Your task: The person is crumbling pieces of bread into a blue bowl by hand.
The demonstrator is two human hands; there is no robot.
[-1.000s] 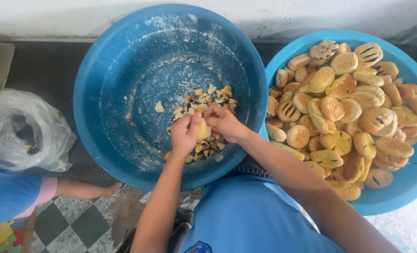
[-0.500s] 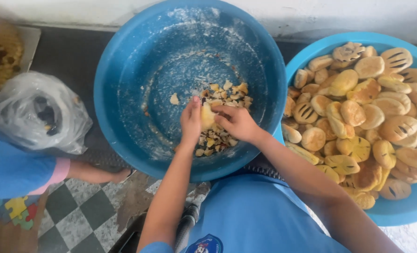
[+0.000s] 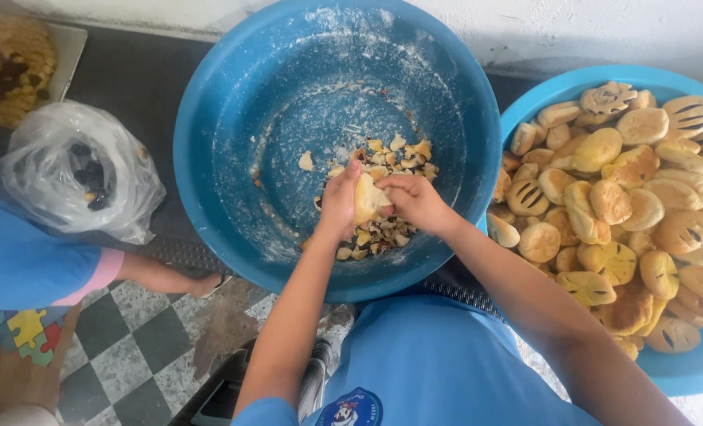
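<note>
Left hand [image 3: 338, 203] and right hand [image 3: 415, 202]: fingers of both closed on one pale yellow bread piece [image 3: 366, 198], held between them above the torn bread crumbs [image 3: 383, 229] inside the large round blue plastic basin [image 3: 209, 142]. A second blue basin [image 3: 683, 371], filled with whole buns [image 3: 612, 201], stands just beside it.

Glossy plastic basin [image 3: 209, 158] dusted with crumbs, crinkled clear plastic bag [image 3: 67, 170], matt checkered floor tiles [image 3: 142, 355]
</note>
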